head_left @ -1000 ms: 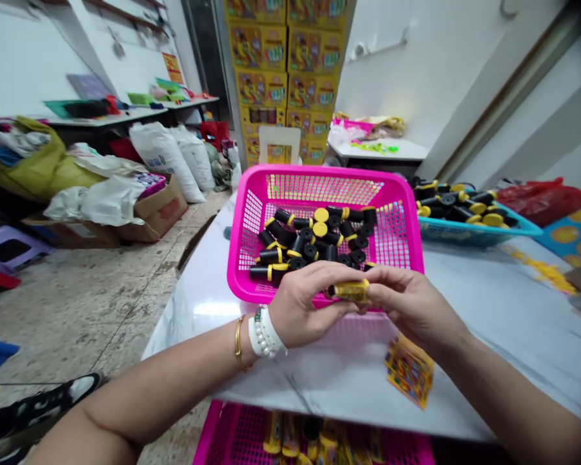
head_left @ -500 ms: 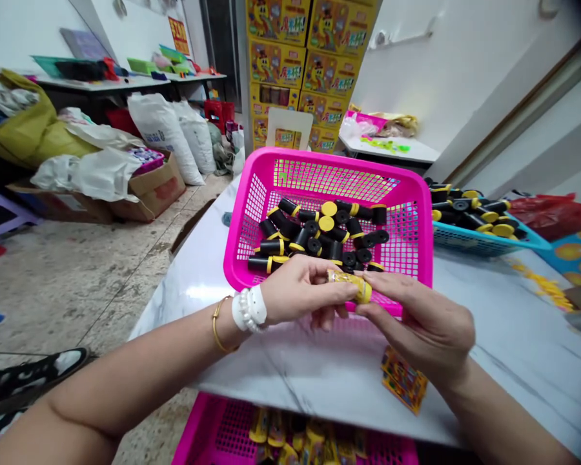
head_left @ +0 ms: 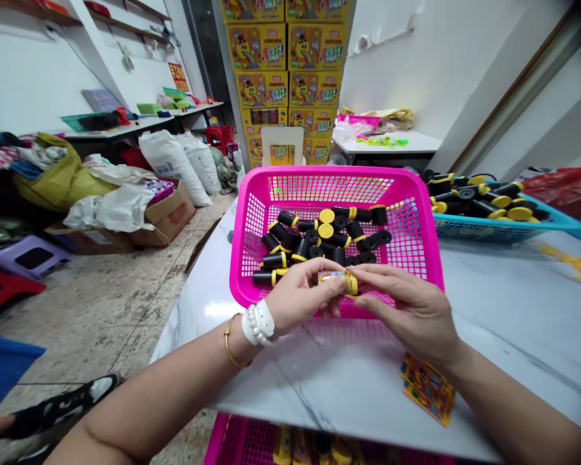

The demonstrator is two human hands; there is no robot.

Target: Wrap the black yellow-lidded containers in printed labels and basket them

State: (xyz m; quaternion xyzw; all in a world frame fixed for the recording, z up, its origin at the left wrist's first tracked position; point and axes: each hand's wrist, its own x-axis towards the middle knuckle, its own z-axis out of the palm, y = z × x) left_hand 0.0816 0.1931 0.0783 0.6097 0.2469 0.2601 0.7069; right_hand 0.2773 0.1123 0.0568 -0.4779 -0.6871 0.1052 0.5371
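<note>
The left hand is closed around a small yellow cylinder, with the thumb lying on the side of it that faces the camera. The right hand comes from the other side, and its fingertips are at the right end of the cylinder; I cannot tell if they press it firmly or only touch it lightly. So the two hands are close together, near the centre of the frame, and the cylinder appears in front of the near rim of a pink basket.

This basket stands on a white marbled bench, and in it many black containers with yellow lids lie in different directions. Below the right hand, at the lower right of the frame, some printed sheets lie on the bench, one partly over another. At the right edge there are small yellow pieces, and behind them a blue basket filled with similar black containers. At the bottom of the frame, lower than the bench, a second pink basket holds yellow-wrapped pieces. In the upper middle, a stack of yellow boxes is standing.
</note>
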